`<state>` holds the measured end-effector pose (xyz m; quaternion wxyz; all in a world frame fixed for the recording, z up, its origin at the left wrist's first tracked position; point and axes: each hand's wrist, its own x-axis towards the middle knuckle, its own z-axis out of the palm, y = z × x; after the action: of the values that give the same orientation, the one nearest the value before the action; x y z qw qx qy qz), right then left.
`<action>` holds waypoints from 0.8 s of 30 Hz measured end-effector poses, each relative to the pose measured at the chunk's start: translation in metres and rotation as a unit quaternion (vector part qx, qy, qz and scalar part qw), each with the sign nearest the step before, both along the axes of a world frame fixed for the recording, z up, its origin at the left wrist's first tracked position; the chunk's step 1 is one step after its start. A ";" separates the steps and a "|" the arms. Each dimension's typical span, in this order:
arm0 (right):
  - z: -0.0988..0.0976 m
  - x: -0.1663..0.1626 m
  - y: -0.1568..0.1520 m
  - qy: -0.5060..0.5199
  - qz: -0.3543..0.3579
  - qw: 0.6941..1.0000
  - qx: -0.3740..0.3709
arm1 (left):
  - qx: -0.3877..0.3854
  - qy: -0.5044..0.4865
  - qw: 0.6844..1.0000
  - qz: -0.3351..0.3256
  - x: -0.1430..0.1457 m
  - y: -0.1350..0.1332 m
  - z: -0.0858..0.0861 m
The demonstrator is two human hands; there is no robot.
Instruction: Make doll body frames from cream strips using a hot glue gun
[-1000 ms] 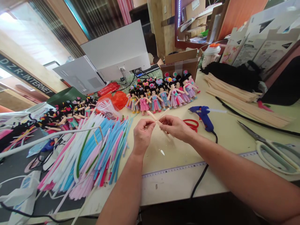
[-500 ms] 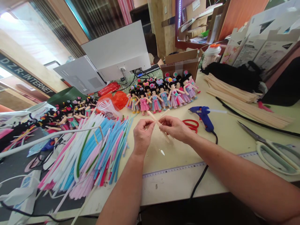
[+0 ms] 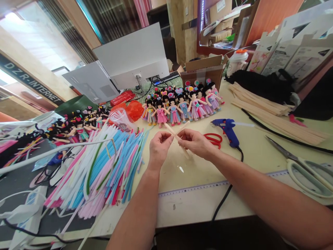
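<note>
Your left hand (image 3: pixel 159 148) and right hand (image 3: pixel 197 143) meet just above the surface (image 3: pixel 249 152), and between them are two cream stems (image 3: pixel 178 136) crossed into a slim X. The fingers of both hands are pinched closed on the stems right at the crossing, thumb against forefinger. Nothing else is in either grip, and the free ends poke up and down past your knuckles. Pinching that close to the crossing looks like the way to keep the two pieces from sliding over each other. Lifting them slightly clear of the surface gives you room to turn them. The blue glue gun (image 3: pixel 227 127) lies just beside your right hand with its nozzle pointing away from you, and the red scissors (image 3: pixel 214 139) lie between it and your wrist, so both are an easy reach. The heap of coloured stems (image 3: pixel 109 163) fans out on your left, near that hand. A row of finished dolls (image 3: pixel 182 106) stands well back, where your forearms cannot knock it. The large scissors (image 3: pixel 304 166) and the bundle of cream sticks (image 3: pixel 260 104) sit apart on the right.
</note>
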<state>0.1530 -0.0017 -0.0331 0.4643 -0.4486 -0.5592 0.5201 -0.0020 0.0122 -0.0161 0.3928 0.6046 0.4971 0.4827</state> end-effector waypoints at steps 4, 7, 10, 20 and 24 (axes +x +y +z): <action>-0.003 0.000 0.001 0.006 0.005 1.000 0.001 | -0.035 -0.014 0.999 -0.020 -0.003 0.003 -0.004; -0.004 0.001 0.001 -0.004 0.008 1.000 0.002 | -0.049 -0.009 0.999 -0.022 -0.004 0.004 -0.006; -0.002 0.001 0.000 -0.007 0.010 1.000 -0.002 | -0.058 -0.007 0.998 -0.017 -0.004 0.004 -0.006; 0.009 -0.001 -0.005 -0.031 -0.031 0.999 -0.023 | -0.103 -0.037 0.994 -0.020 -0.002 0.000 0.001; 0.008 -0.002 -0.004 -0.016 -0.064 0.997 -0.037 | -0.109 -0.033 0.993 -0.024 0.001 -0.003 0.003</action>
<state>0.1512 -0.0057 -0.0253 0.4710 -0.5087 -0.5168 0.5022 -0.0011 0.0092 -0.0134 0.4843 0.5539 0.5190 0.4351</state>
